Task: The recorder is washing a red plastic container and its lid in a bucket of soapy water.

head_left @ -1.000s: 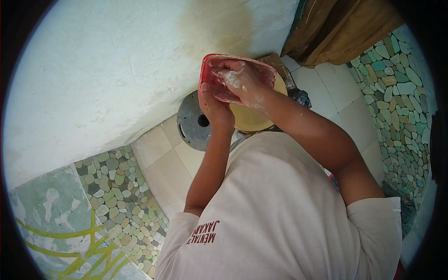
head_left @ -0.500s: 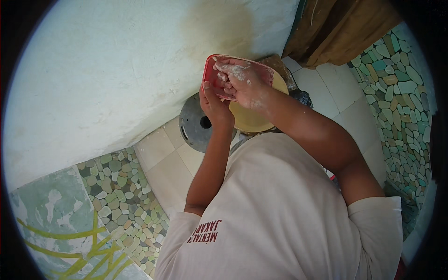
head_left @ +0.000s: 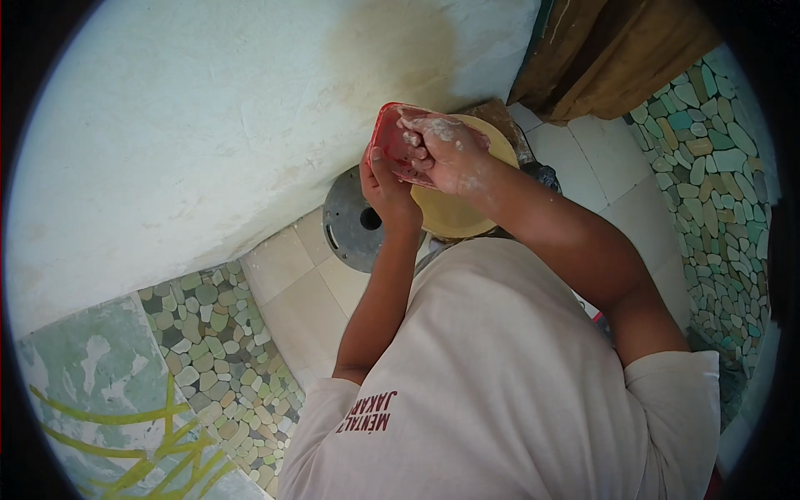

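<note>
I'm seeing left hand (head_left: 387, 192) gripping red tray (head_left: 392, 140) by seven o'clock rim; right hand (head_left: 450, 154) curling fingers over it, whether holding anything I can't tell.

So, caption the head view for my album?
Left hand holding a red tub, white-smeared right hand curled over its opening, beside a pale wall.

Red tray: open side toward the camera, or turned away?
Toward the camera: the red tray shows its inner surface, with the right hand over it and the left hand gripping its edge.
</note>
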`<state>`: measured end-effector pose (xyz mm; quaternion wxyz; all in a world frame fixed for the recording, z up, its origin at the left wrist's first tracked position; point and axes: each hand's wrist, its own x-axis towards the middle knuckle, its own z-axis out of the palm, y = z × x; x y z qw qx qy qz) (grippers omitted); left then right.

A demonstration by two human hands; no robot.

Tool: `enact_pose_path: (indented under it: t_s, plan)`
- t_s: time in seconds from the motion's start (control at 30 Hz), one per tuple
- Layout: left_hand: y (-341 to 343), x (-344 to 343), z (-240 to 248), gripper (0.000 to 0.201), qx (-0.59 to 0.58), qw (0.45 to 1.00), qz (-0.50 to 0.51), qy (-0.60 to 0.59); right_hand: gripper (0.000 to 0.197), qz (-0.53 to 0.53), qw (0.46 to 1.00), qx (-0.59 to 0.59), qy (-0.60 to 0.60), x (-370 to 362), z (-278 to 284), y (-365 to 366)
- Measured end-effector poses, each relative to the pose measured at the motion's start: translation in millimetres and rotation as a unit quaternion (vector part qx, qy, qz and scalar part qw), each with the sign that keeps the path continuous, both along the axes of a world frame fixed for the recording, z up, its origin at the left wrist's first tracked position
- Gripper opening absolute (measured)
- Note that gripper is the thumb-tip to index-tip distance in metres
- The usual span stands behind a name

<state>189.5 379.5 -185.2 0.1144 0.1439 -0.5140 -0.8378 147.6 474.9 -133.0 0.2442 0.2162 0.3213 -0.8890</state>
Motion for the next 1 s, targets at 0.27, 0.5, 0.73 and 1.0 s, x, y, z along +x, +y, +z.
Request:
enact_pose_path:
  t_s: [0.27, 0.5, 0.73, 1.0]
  plan:
    - [-10, -6, 1, 0.037, 0.026, 0.999, 0.037, -0.022, 0.007, -0.043, 0.999, 0.025, -0.006, 10, -5, 14]
    - [-13, -7, 0, 0.034, -0.004, 0.999, 0.036, -0.025, 0.007, -0.057, 0.998, 0.037, -0.012, 7, -14, 17]
    - [-3, -8, -8, 0.034, -0.074, 0.997, -0.008, 0.028, 0.007, -0.057, 0.994, 0.052, -0.076, -2, -8, -3]
    - [-12, -7, 1, 0.032, 0.003, 0.999, 0.021, 0.028, 0.011, -0.028, 0.996, 0.071, -0.047, -3, -23, 10]
